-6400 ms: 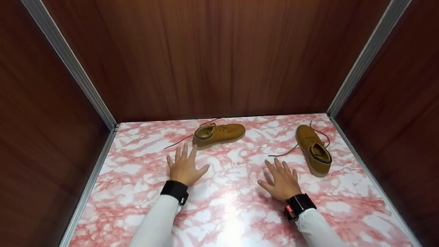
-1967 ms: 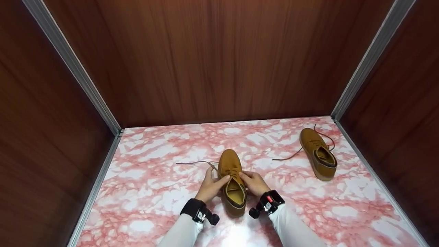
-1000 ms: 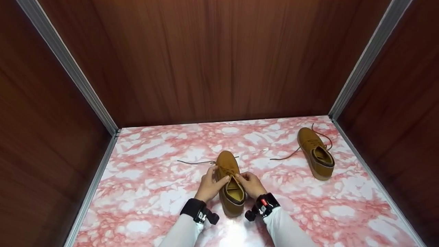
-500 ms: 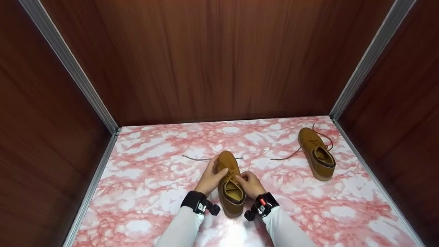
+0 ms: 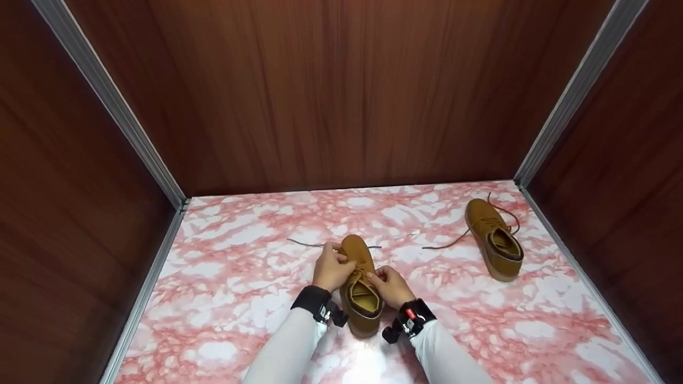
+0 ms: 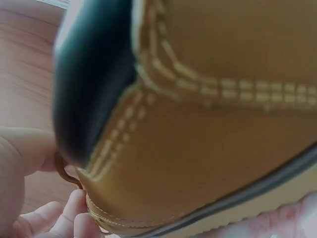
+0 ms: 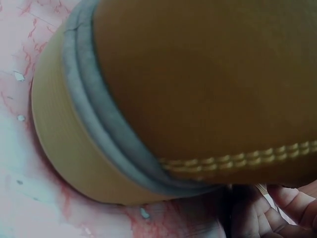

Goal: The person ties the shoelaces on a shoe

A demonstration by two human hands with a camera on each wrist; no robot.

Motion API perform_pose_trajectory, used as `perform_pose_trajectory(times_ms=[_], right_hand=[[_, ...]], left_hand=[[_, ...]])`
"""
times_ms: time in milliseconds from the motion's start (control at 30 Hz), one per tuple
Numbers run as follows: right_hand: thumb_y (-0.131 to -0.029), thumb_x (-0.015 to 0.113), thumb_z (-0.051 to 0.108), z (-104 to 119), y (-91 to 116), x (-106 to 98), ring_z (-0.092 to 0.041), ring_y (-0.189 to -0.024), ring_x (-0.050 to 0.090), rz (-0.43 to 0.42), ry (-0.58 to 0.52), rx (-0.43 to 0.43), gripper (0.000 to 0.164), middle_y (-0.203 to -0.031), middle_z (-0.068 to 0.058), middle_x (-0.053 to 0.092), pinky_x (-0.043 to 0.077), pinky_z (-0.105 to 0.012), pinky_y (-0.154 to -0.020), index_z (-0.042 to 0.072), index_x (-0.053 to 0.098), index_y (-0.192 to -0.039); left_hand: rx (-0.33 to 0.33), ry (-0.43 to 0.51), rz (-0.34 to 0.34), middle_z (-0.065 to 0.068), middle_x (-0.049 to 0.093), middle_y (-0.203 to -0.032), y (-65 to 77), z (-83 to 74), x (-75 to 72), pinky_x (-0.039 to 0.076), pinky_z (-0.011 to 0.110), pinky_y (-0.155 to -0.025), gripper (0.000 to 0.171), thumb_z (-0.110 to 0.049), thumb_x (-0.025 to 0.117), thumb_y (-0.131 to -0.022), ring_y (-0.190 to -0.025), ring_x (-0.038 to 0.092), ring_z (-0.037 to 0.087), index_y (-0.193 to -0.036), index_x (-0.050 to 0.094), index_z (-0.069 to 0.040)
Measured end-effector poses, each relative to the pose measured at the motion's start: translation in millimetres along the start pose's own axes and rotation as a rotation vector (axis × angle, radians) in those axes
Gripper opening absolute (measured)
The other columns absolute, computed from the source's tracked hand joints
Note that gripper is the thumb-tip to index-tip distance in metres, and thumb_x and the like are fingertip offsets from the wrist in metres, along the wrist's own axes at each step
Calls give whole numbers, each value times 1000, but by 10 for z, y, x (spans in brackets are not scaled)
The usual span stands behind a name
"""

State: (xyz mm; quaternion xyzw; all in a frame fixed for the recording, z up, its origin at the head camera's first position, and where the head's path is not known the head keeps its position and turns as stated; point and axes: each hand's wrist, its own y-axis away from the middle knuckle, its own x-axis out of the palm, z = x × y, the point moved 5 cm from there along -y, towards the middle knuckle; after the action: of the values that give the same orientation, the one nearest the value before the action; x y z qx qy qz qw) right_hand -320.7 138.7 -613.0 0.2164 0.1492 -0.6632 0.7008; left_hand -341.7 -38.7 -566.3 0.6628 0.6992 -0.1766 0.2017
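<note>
A tan lace-up shoe (image 5: 364,312) stands upright on the floor panel, toe pointing away from me. My left hand (image 5: 332,268) is at the left of its lacing, thumb and fingers pinching the brown shoelace (image 6: 68,177) close to the eyelets. On the other side my right hand (image 5: 394,287) pinches at the lacing edge with thumb and curled index finger; it appears to have the lace there. That hand is mostly hidden behind the shoe's heel (image 7: 208,89) in the right wrist view. Loose lace ends lie on both sides of the toe.
The matching tan shoe (image 5: 493,242) lies to the right, upright, its laces trailing loose. Beneath everything is a pink-and-white marbled surface (image 5: 224,298). Dark wood panels (image 5: 341,96) with grey metal corner posts enclose the back and both sides.
The shoe came from the back toward me earlier, turned toe-away, and both hands took hold at its lacing. Lately my left fingers curled in at the lacing; the left lace end slid right.
</note>
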Motion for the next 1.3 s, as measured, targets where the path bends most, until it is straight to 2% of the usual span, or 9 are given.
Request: perform_pose_trajectory(times_ms=[167,267,467,667,833,1000,1133,1233,1300], right_hand=[[-94,62,30,29,5,-7,-13,-75,53,4,-8,-18,25,-82,-3,58,43,-26,-71,5,59,-95],[-95,61,31,26,9,0,-13,-75,53,3,2,-20,26,-82,-3,58,43,-26,-70,5,59,-95],[-95,61,33,35,20,-4,-13,-75,54,9,-4,-2,27,-82,-3,58,43,-26,-71,6,59,-96],[-94,61,35,30,14,-28,-15,-76,54,3,11,11,29,-84,-3,58,43,-27,-71,7,59,-97],[-94,62,36,21,19,-7,-15,-79,58,15,-20,26,31,-88,-5,63,46,-27,-73,6,57,-102],[-92,65,32,80,15,-38,-18,-80,64,20,-55,32,41,-94,-14,68,50,-27,-69,7,46,-118],[-91,67,21,246,-35,-112,-20,-83,61,-23,5,-112,34,-96,-17,64,48,-28,-68,8,49,-116],[-91,67,20,445,-72,-144,-20,-87,58,-50,51,-266,16,-96,-14,64,47,-30,-73,9,62,-101],[-90,68,26,564,-94,-126,-18,-85,58,-27,92,-334,14,-92,-8,66,47,-29,-75,12,68,-90]], left_hand=[[-4,-74,26,3,68,-91,-86,-19,12,51,32,-79,53,-18,71,-76,-86,64,20,-123,49,-6],[-7,-55,46,4,69,-92,-119,-9,7,50,30,-77,51,-12,66,-77,-86,64,19,-125,49,-5],[9,124,56,8,66,-96,-132,21,-36,46,26,-75,49,-6,58,-81,-86,60,17,-128,48,-2],[29,348,70,9,59,-89,-126,37,-27,51,25,-65,47,1,53,-87,-74,69,17,-132,42,-2],[-43,522,37,9,58,-85,-116,126,-33,57,31,-65,50,4,56,-84,-66,69,16,-132,42,3],[-166,554,16,11,67,-86,-86,339,-27,58,33,-63,45,-2,60,-84,-61,64,13,-127,50,7],[-234,576,72,9,66,-84,-36,515,35,57,30,-64,36,-6,61,-85,-65,63,14,-118,58,8],[-258,607,116,7,62,-79,0,621,76,56,28,-63,26,-9,60,-88,-66,61,13,-109,60,7],[-264,630,123,6,59,-77,16,679,85,56,28,-62,19,-10,60,-89,-64,60,13,-102,59,4]])
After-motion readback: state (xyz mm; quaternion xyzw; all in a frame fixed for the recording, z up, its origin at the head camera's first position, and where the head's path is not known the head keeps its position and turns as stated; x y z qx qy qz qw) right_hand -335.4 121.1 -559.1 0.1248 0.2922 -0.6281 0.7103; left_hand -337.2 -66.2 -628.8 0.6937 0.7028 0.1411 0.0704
